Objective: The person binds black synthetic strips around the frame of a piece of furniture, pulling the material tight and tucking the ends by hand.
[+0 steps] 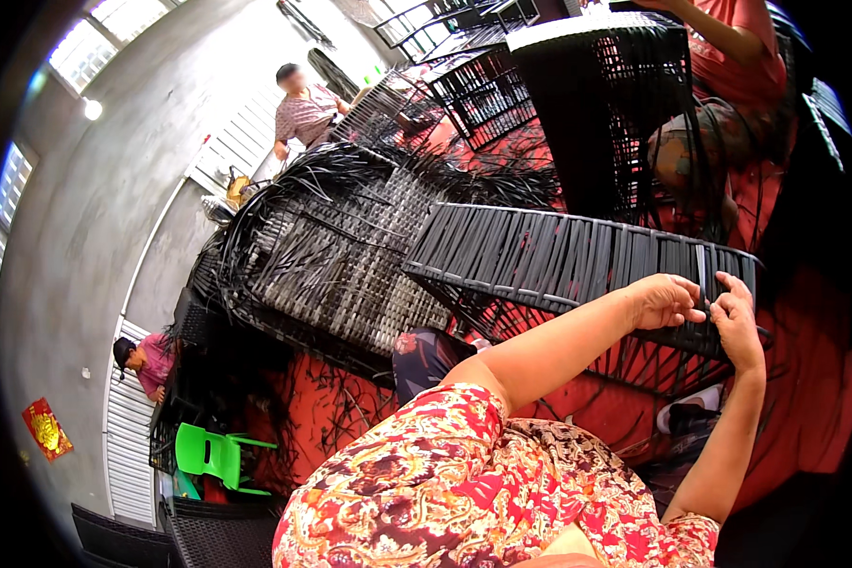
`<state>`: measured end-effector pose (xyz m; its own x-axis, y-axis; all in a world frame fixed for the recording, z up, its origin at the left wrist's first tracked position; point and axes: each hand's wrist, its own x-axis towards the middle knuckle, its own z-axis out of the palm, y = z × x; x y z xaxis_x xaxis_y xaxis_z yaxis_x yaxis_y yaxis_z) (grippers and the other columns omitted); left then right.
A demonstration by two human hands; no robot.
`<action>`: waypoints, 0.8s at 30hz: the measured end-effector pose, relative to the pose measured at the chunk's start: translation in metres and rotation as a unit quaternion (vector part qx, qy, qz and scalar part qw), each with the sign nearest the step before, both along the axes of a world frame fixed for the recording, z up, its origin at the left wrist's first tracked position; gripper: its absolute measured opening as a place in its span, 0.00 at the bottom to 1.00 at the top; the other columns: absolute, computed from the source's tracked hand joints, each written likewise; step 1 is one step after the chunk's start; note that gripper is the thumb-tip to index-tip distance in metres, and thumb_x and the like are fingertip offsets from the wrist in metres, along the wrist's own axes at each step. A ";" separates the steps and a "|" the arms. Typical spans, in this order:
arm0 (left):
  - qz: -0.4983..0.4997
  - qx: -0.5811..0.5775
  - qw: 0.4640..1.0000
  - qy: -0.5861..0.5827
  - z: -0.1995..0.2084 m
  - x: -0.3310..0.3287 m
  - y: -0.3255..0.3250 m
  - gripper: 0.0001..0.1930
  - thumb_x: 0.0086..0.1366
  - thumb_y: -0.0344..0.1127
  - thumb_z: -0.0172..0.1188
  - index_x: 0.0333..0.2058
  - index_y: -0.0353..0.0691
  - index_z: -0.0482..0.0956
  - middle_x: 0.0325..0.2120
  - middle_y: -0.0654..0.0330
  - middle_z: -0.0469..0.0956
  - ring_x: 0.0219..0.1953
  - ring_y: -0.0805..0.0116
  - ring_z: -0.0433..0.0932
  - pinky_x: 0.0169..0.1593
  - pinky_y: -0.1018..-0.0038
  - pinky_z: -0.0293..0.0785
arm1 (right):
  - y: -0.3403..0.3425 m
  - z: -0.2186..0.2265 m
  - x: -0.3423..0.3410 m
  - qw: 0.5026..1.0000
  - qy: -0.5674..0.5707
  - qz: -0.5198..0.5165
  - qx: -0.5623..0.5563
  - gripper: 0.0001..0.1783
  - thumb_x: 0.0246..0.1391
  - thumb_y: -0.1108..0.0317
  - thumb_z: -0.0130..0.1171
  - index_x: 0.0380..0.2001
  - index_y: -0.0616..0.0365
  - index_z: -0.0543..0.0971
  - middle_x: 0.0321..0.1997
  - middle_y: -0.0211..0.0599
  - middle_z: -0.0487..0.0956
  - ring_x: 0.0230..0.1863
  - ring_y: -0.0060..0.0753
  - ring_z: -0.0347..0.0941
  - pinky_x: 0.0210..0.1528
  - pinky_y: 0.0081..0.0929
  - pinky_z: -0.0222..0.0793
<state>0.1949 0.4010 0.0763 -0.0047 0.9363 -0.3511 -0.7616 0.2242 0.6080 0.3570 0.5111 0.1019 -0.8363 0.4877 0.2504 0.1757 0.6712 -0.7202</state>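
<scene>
Red floor (805, 379) below, left hand (665, 301) and right hand (738, 327) half-curl over a black frame (502, 291), grip unclear; strips (559, 256) likely need even tension.

Left grip (663, 302) curled beside right grip (737, 327)

Left of the green chair (216, 458) are white slats (130, 445), then a red poster (47, 429); up and left of the chair, a person (158, 367) and, well beyond, a light (93, 110).
</scene>
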 end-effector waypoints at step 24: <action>-0.121 -0.061 0.910 0.393 0.040 -0.002 0.014 0.08 0.51 0.27 0.59 0.32 0.34 0.78 0.24 0.59 0.79 0.20 0.76 0.76 0.20 0.82 0.70 | 0.011 -0.008 -0.008 0.990 -0.004 0.027 0.137 0.12 0.49 0.62 0.50 0.23 0.58 0.77 0.56 0.43 0.67 0.60 0.49 0.56 0.61 0.38 0.47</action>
